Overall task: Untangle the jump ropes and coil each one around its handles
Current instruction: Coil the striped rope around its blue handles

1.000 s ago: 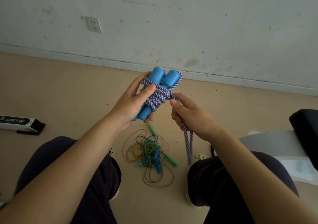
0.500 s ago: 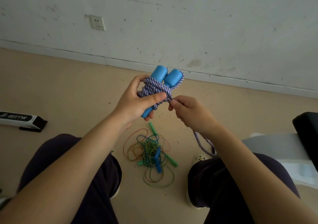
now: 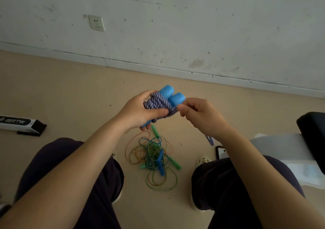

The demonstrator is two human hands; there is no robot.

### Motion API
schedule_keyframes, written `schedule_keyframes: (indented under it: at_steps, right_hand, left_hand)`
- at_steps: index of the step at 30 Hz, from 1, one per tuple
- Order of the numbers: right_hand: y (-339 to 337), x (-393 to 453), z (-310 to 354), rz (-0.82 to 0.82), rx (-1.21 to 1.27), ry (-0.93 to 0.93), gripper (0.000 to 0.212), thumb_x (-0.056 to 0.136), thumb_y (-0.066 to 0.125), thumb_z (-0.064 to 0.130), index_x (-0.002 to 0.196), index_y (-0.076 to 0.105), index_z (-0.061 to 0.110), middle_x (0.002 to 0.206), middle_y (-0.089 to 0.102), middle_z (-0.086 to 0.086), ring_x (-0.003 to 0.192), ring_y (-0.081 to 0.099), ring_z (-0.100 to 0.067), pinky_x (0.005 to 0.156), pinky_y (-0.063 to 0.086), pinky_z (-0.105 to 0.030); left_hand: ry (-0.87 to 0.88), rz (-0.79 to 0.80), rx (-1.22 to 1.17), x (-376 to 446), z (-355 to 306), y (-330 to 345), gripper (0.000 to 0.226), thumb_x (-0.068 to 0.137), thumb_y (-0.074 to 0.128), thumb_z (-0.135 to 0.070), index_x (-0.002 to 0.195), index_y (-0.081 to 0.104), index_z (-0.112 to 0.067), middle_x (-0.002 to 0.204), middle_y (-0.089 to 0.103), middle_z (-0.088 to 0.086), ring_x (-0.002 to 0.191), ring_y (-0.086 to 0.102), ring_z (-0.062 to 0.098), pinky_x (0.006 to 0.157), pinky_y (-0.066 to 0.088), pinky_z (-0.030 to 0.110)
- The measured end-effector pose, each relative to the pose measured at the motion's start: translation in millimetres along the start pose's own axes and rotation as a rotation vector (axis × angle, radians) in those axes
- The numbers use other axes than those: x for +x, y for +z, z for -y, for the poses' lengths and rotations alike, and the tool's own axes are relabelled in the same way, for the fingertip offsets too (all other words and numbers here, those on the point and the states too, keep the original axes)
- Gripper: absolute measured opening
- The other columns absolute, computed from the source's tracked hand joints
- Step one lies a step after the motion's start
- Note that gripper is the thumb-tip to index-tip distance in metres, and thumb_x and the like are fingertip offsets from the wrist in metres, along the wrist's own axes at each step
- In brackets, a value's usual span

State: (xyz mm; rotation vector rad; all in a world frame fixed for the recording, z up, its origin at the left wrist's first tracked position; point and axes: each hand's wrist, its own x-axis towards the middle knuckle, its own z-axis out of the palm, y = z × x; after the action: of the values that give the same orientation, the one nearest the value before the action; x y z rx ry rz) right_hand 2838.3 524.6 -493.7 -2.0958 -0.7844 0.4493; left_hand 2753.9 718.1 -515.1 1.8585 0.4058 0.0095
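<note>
Head view: worn on head, faces forward and down
Range: close on hands (image 3: 175, 112)
Beyond: floor (image 3: 70, 91), wall (image 3: 193, 17)

Purple-and-white twisted rope (image 3: 158, 104) wraps 2 light-blue handles (image 3: 171, 96); floor tangle (image 3: 154, 154) mixes green, orange, blue cords.

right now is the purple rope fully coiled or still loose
Mostly coiled: purple rope wraps the blue handles in the left hand; a short tail hangs below the right hand.
</note>
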Motion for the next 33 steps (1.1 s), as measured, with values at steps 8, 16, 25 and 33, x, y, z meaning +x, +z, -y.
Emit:
schedule_keyframes:
  at_steps: [8, 16, 25, 33]
  right_hand:
    - [6, 1, 1, -0.039, -0.117, -0.169, 0.04, 0.079, 0.076, 0.039, 0.07, 0.061, 0.004, 0.061, 0.055, -0.006, 0.054, 0.043, -0.013, 0.048, 0.031, -0.025]
    - [21, 10, 2, -0.07, -0.095, -0.204, 0.03, 0.072, 0.083, 0.035, 0.068, 0.062, 0.015, 0.069, 0.054, 0.004, 0.063, 0.048, -0.006, 0.058, 0.036, -0.024]
    - [20, 12, -1, -0.027, 0.041, -0.061, 0.045, 0.073, 0.079, 0.042, 0.072, 0.064, -0.001, 0.062, 0.053, -0.019, 0.057, 0.044, -0.015, 0.052, 0.034, -0.032]
    - [-13, 13, -5, -0.117, 0.216, 0.048, 0.044, 0.08, 0.073, 0.04, 0.08, 0.058, -0.002, 0.053, 0.051, -0.012, 0.041, 0.042, -0.016, 0.044, 0.034, -0.022]
  left_hand:
    - [-0.091, 0.419, 0.174, -3, -1, 4, 0.06, 0.076, 0.085, -0.035, 0.128, 0.055, -0.038, 0.094, 0.072, 0.002, 0.054, 0.066, 0.022, 0.048, 0.051, 0.029]
    - [-0.061, 0.386, 0.199, -10, -6, 9, 0.047, 0.071, 0.072, -0.062, 0.108, 0.058, -0.037, 0.102, 0.07, -0.002, 0.06, 0.072, 0.019, 0.054, 0.058, 0.038]
    - [0.056, 0.169, 0.556, -8, 5, 17, 0.045, 0.073, 0.064, -0.077, 0.1, 0.057, -0.042, 0.084, 0.069, -0.011, 0.059, 0.068, 0.013, 0.063, 0.057, 0.037]
    - [0.049, 0.14, 0.248, -3, -1, 2, 0.033, 0.084, 0.073, -0.047, 0.113, 0.06, -0.04, 0.099, 0.07, -0.003, 0.058, 0.071, 0.013, 0.049, 0.053, 0.025]
